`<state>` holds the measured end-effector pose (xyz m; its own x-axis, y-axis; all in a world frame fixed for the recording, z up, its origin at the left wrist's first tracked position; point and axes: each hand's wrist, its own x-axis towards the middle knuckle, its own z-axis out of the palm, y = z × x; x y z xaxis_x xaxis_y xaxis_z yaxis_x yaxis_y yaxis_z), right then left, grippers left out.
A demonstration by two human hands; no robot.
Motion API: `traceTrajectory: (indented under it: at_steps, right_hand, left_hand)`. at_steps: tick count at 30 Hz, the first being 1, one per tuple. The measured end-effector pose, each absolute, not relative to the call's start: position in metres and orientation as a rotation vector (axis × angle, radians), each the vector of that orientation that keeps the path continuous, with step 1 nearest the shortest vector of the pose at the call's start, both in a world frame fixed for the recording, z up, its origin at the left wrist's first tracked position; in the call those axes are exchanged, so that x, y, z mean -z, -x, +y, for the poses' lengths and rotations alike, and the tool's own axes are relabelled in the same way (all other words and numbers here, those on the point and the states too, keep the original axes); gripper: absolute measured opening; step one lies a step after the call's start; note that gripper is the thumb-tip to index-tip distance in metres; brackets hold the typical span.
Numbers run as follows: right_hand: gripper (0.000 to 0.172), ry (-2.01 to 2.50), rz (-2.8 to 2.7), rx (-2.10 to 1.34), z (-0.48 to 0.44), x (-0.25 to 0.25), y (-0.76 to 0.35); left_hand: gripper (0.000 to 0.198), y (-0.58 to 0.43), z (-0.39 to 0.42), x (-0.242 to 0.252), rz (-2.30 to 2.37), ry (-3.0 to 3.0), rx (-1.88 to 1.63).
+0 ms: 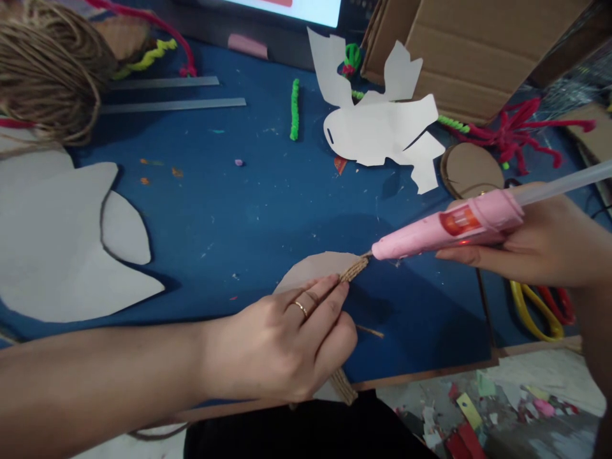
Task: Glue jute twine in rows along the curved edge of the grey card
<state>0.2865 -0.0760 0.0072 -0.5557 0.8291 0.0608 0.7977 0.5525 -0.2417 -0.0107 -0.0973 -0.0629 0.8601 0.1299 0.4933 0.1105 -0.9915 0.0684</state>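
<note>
My right hand (pixel 540 245) is wrapped around a pink hot glue gun (pixel 430 233), with a clear glue stick (pixel 568 182) running out of its back. The gun's nozzle touches or nearly touches the end of a strip of twine (pixel 355 269) along the edge of a pale paper cutout (pixel 310 266). My left hand (pixel 291 341), with a ring on one finger, is closed, its fingertips pressing the twine against the cutout. Much of the cutout lies hidden beneath this hand. Another twine-covered part (pixel 343 386) shows below it, at the table's front edge.
A ball of twine (pixel 48 70) and white cutouts (pixel 57 242) lie left; glue sticks (pixel 176 105) lie beyond. At the back are a white paper shape (pixel 377 131), a green pipe cleaner (pixel 294 109) and a cardboard box (pixel 478 51). Yellow-handled scissors (pixel 533 315) lie right.
</note>
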Motion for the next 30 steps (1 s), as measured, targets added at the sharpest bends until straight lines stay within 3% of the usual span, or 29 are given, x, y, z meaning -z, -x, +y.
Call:
traceTrajectory:
  at_steps: [4,22,30]
  right_hand:
    - [0.022,1.262,-2.731,-0.321,-0.076,-0.008,-0.287]
    - [0.032,1.219,-2.783,-0.310,-0.071,-0.008,-0.267]
    - [0.027,1.201,-2.775,-0.274,-0.070,-0.010,-0.272]
  left_hand:
    - [0.027,0.011,-0.098,0.062,0.191,-3.018,-0.796]
    - [0.017,0.010,-0.098,0.061,0.191,-3.007,-0.783]
    - [0.019,0.010,-0.099,0.062,0.199,-3.024,-0.771]
